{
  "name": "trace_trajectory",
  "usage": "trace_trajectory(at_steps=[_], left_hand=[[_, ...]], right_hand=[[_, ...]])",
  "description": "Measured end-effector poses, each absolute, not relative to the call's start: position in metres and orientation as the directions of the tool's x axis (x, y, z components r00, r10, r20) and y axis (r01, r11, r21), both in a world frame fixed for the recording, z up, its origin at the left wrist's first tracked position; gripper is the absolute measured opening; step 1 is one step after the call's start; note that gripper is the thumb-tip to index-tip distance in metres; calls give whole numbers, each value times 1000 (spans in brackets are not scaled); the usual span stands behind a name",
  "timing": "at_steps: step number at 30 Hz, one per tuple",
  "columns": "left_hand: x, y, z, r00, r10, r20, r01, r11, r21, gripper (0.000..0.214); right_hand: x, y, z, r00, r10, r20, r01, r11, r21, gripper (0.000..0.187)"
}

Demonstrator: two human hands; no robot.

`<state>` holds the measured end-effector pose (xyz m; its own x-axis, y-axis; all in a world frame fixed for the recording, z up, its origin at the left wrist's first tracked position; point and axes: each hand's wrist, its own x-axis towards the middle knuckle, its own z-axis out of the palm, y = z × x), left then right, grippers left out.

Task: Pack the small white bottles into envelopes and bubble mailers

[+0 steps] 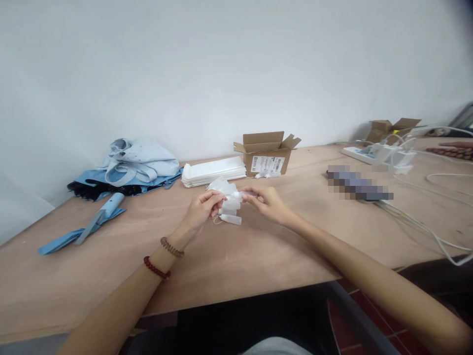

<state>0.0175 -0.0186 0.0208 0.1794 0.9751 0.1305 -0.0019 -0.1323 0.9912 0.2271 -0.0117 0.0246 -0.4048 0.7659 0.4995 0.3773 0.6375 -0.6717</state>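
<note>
Above the middle of the table, my left hand (199,211) is closed in a pinch at the left end of a small translucent white plastic piece, perhaps on its thin string. My right hand (271,204) pinches the same translucent piece (236,195) from the right, thumb against forefinger. Just below and behind the fingers lie several similar translucent pieces (231,219), in a loose row. A thin string loop hangs from the nearest one. The fingertips partly cover what they hold, so its exact kind is unclear.
Behind my hands are a stack of white paper sleeves (214,170) and an open cardboard box (266,160), with small clear pieces (271,174) before it. A blue umbrella (111,204) and pale cloth bag (142,158) lie left. A phone (358,185), cables and power strip (360,155) are right.
</note>
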Motion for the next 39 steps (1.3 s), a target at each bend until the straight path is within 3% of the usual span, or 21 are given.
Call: trace_trajectory(at_steps=[39], left_hand=[[16,-19,19,192,972,135,-32,-131,991,22]], right_hand=[[227,-14,26,-411,778,475,347,615,-708,26]])
